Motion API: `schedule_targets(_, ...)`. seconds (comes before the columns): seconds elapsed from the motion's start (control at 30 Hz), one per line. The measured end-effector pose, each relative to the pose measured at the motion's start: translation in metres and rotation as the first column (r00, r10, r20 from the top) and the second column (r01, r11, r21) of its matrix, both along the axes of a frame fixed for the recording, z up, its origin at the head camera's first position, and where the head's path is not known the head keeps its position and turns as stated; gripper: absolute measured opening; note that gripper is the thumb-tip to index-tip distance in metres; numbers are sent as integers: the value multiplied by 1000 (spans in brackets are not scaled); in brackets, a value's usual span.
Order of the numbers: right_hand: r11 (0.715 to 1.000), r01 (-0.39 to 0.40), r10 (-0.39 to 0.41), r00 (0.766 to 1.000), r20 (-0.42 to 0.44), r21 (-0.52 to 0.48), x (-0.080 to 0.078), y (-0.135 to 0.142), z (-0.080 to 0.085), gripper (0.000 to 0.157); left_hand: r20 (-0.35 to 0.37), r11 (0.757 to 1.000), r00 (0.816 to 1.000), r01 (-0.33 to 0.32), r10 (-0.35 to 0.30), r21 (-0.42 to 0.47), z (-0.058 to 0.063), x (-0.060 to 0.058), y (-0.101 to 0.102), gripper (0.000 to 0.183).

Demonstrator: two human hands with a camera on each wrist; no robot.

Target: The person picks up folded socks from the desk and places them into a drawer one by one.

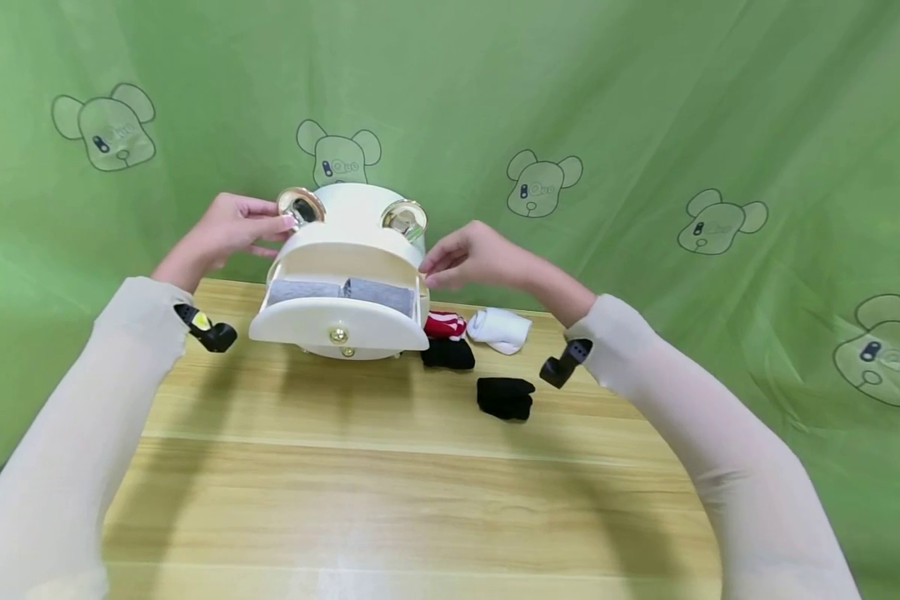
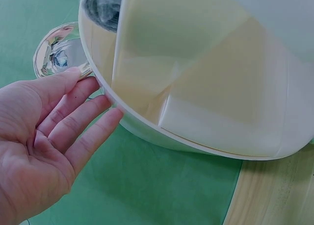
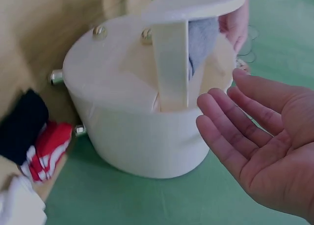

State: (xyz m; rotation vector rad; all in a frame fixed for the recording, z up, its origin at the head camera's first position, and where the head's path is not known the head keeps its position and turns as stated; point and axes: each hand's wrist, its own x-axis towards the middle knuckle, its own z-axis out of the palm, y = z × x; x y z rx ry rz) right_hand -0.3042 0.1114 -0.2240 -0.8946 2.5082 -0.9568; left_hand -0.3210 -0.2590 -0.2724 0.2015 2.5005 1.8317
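Observation:
A white rounded drawer box (image 1: 360, 202) with two round gold ornaments (image 1: 404, 219) on top stands at the back of the table. Its upper drawer (image 1: 300, 323) is pulled out, and grey folded socks (image 1: 378, 294) lie inside. My left hand (image 1: 237, 227) is at the box's left side, thumb touching the left gold ornament (image 2: 59, 51), the other fingers loosely extended along the box's edge. At the right side, my right hand (image 1: 474, 254) has loosely extended fingers close to the drawer's side wall (image 3: 171, 63); whether they touch it I cannot tell.
Right of the box lie a red-and-white sock bundle (image 1: 446, 324), a white sock bundle (image 1: 499, 330) and two black bundles, one beside the box (image 1: 448, 354) and another black bundle (image 1: 505, 397) nearer. A green curtain (image 1: 450, 83) hangs behind the wooden table (image 1: 390, 500).

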Motion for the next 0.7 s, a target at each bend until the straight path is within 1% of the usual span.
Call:
schedule_targets(0.1,997,36,-32,997,64,-64,12,9,-6,26,-2,1000,1000,-1,1,2,0,0,0,47)
schedule_targets(0.17,994,46,-36,994,99,-97,19,12,-12,25,-3,1000,1000,-2,2,5,0,1,0,45)
schedule_targets(0.27,991,31,-7,984,179,-130,31,15,-23,23,-3,1000,1000,-6,6,8,1,1,0,45)
schedule_targets(0.33,989,-1,35,972,232,-145,37,15,-32,24,-3,1000,1000,-8,8,8,1,2,0,46)
schedule_targets(0.4,986,-33,79,954,291,-161,43,15,-42,24,-5,1000,1000,-7,7,6,1,2,0,47)
schedule_targets(0.5,977,-78,147,923,356,-199,49,12,-58,26,-8,1000,1000,-6,6,5,0,1,0,48)
schedule_targets(0.6,964,-99,197,889,414,-245,55,6,-73,31,-7,1000,1000,-6,6,10,0,1,0,48)
schedule_targets(0.7,947,-107,242,857,455,-302,60,-4,-89,37,-3,1000,1000,-7,7,14,-1,1,1,49)
